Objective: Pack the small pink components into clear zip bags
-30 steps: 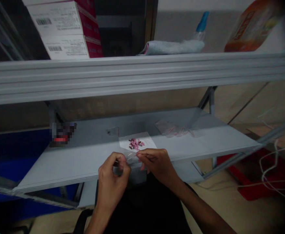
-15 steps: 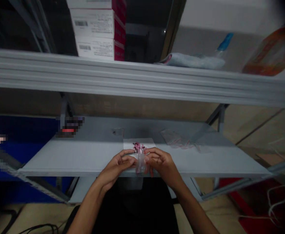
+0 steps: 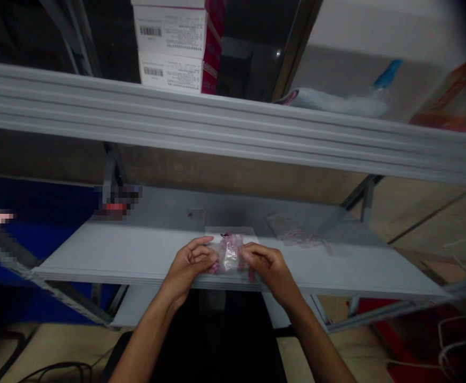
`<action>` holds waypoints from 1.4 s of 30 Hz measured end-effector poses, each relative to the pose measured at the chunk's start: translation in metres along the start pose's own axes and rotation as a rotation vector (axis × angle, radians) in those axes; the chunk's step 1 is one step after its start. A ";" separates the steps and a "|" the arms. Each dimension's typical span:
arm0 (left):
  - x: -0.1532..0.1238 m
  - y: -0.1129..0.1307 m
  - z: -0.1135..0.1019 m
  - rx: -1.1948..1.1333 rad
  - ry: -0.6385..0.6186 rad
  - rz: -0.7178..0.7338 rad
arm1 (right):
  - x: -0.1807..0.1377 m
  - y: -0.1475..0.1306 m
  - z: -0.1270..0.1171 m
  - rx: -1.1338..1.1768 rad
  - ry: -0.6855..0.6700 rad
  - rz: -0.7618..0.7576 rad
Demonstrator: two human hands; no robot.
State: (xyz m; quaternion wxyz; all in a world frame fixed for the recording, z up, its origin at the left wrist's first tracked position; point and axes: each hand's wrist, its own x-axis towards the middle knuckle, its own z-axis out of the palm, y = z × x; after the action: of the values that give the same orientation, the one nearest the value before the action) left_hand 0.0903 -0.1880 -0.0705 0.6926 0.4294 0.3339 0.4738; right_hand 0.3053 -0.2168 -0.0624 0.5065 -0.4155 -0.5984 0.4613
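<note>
One clear plastic bag pinched at both sides

From my remote seat I see the left hand gripping the bag's left side between thumb and fingers, and the right hand pinching its right edge. The bag is over the front of the grey shelf, partly covering a white sheet. Pink pills show beside the left thumb, probably inside the bag, though blur leaves me unsure. More plastic bags lie rightward.

Only barcodes can be made out on the stacked boxes by the upper shelf's front edge; their small print, and the lettering on the orange pack toward the shelf's right end, cannot be read.
</note>
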 end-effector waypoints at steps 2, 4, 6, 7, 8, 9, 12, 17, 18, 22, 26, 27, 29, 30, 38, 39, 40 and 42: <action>0.002 0.000 -0.001 0.048 0.030 0.040 | 0.003 0.005 0.000 -0.038 0.047 -0.021; 0.002 0.001 -0.003 0.090 0.070 0.063 | 0.006 0.011 0.001 -0.062 0.096 -0.057; 0.004 0.001 -0.005 0.128 0.133 0.083 | 0.010 0.018 0.003 -0.085 0.106 -0.100; 0.005 0.001 -0.006 0.144 0.169 0.094 | 0.012 0.021 0.004 -0.101 0.100 -0.130; 0.007 0.000 -0.009 0.162 0.207 0.107 | 0.015 0.024 0.004 -0.124 0.085 -0.162; 0.009 0.000 -0.011 0.180 0.243 0.124 | 0.019 0.026 0.005 -0.157 0.058 -0.192; 0.018 -0.001 -0.022 0.242 0.309 0.160 | 0.037 0.033 0.001 -0.329 -0.068 -0.256; 0.036 0.002 -0.036 0.330 0.307 0.170 | 0.072 0.043 -0.009 -0.649 -0.233 -0.364; 0.038 0.003 -0.037 0.345 0.302 0.177 | 0.077 0.046 -0.010 -0.675 -0.258 -0.380; 0.047 0.005 -0.037 0.383 0.263 0.208 | 0.081 0.058 -0.010 -0.714 -0.267 -0.407; 0.052 0.005 -0.039 0.394 0.237 0.226 | 0.077 0.063 -0.005 -0.743 -0.242 -0.372; 0.053 0.006 -0.039 0.387 0.236 0.225 | 0.076 0.064 -0.005 -0.751 -0.244 -0.362; 0.054 0.008 -0.038 0.354 0.238 0.220 | 0.076 0.065 -0.004 -0.773 -0.243 -0.349; 0.054 0.010 -0.036 0.335 0.240 0.216 | 0.075 0.066 -0.003 -0.789 -0.240 -0.345; 0.043 0.022 -0.026 0.263 0.239 0.202 | 0.074 0.063 0.000 -0.854 -0.221 -0.381; 0.042 0.022 -0.026 0.254 0.229 0.209 | 0.073 0.062 0.001 -0.852 -0.220 -0.382; 0.042 0.022 -0.026 0.244 0.217 0.217 | 0.073 0.061 0.001 -0.850 -0.218 -0.384; 0.041 0.021 -0.026 0.223 0.196 0.238 | 0.073 0.059 0.002 -0.851 -0.209 -0.385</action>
State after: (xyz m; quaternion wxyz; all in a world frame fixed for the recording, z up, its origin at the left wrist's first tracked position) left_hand 0.0733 -0.1379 -0.0645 0.5439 0.4916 0.3973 0.5520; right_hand 0.2943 -0.1329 -0.1038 0.3045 -0.4189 -0.8480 0.1124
